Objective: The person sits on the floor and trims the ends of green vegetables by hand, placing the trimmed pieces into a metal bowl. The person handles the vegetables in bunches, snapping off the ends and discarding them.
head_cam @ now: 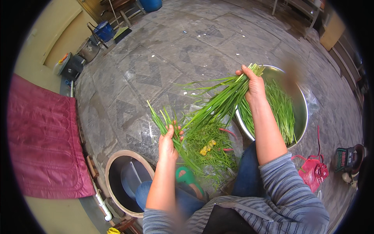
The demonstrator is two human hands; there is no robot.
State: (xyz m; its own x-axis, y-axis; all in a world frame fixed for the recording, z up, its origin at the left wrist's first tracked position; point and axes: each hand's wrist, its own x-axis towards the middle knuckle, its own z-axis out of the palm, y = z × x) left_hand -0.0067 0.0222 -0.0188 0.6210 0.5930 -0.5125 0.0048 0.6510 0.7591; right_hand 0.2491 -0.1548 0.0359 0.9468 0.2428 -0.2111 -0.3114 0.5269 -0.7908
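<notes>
My right hand is closed round the pale stem ends of a thick bunch of long green leaves that look like garlic chives; the leaf tips hang down to the left. Lower and to the left, my left hand grips a thinner bunch of the same greens. Between and below the hands, a pile of loose green trimmings with a yellow piece on it lies on clear plastic on the ground. Beside my right forearm stands a large metal basin holding more long greens, partly hidden by that arm.
A round brown-rimmed vat stands by my left knee. Right of my leg lie a red plastic bag and a dark device. A maroon quilted cloth hangs at left. A broom and buckets stand by the far wall.
</notes>
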